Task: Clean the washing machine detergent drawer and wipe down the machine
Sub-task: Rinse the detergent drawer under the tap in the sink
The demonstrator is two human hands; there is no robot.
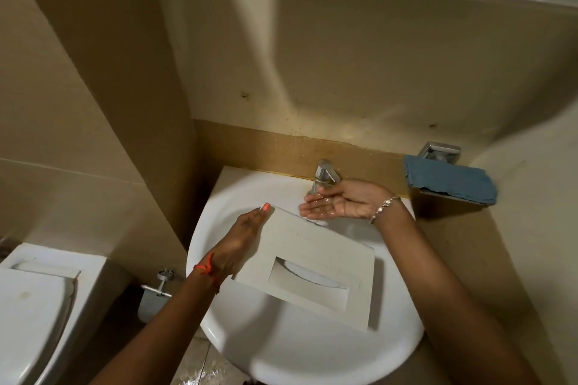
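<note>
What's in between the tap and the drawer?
The right hand, open and palm-up under the tap, wet, just past the far edge of the drawer. The head view shows it.

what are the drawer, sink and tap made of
The drawer is probably plastic: matte off-white, a thin moulded panel with a recessed grip. The sink looks like glazed ceramic, glossy white with soft reflections. The tap is metal, likely chrome-plated, given its mirror-like shine.

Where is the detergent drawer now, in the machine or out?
Out: the left hand grips the detergent drawer by one edge and holds it tilted above the sink, front panel facing up.
</note>
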